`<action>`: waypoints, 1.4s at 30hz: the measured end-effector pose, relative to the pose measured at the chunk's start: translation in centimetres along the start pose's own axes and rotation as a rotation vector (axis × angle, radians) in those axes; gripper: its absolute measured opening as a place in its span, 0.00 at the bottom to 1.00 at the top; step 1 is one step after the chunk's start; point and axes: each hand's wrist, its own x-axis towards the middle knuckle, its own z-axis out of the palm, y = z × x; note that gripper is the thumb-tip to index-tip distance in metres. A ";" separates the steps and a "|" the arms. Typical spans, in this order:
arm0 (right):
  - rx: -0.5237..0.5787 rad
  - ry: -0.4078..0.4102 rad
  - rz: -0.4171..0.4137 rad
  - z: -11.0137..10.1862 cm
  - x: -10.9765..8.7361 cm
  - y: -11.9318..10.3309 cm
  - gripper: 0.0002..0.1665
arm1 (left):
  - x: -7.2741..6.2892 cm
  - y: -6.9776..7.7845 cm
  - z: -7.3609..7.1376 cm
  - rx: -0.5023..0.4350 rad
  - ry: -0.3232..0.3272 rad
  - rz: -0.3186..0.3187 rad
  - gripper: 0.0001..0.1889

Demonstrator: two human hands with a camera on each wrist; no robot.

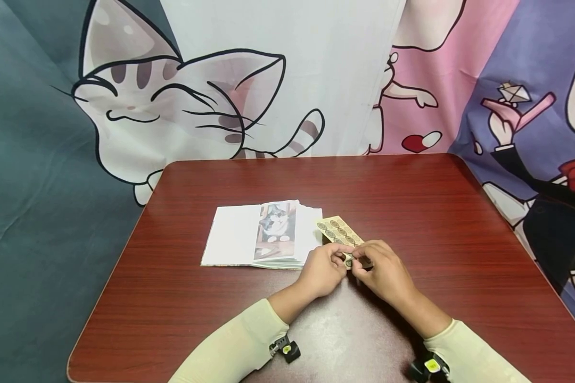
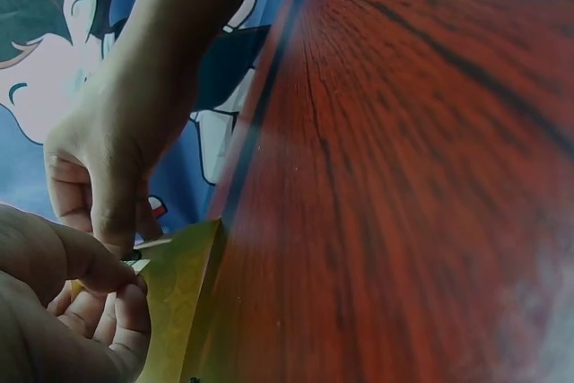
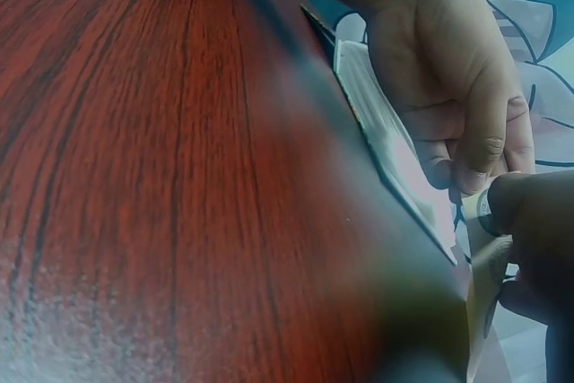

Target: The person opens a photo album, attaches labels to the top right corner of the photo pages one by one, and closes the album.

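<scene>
In the head view, a tan sheet of round stickers with dark printed designs slants up between both hands. My left hand grips its lower left edge with thumb and curled fingers. My right hand pinches at a round sticker near the sheet's lower edge, fingertips meeting those of the left. Whether that sticker has lifted off I cannot tell. The left wrist view shows the sheet's yellowish back beside the fingers. Just left of the hands lies an open book, a cat photo on its page.
The book and hands are over a reddish-brown wooden table with rounded corners. Behind it hangs a curtain with cartoon cats and figures. Each sleeve carries a small black wrist camera, such as the left camera.
</scene>
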 end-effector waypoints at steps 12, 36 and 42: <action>0.017 -0.004 -0.053 -0.4 0.6 0.0 0.11 | 0.0 0.3 -0.3 0.046 0.020 0.034 0.21; 0.080 0.019 -0.060 -1.1 -0.1 -0.6 0.08 | 0.1 0.6 -0.9 -0.178 -0.049 -0.050 0.31; 0.134 0.142 -0.057 -1.7 0.0 -0.9 0.05 | 0.2 0.4 -0.9 -0.287 -0.048 -0.045 0.29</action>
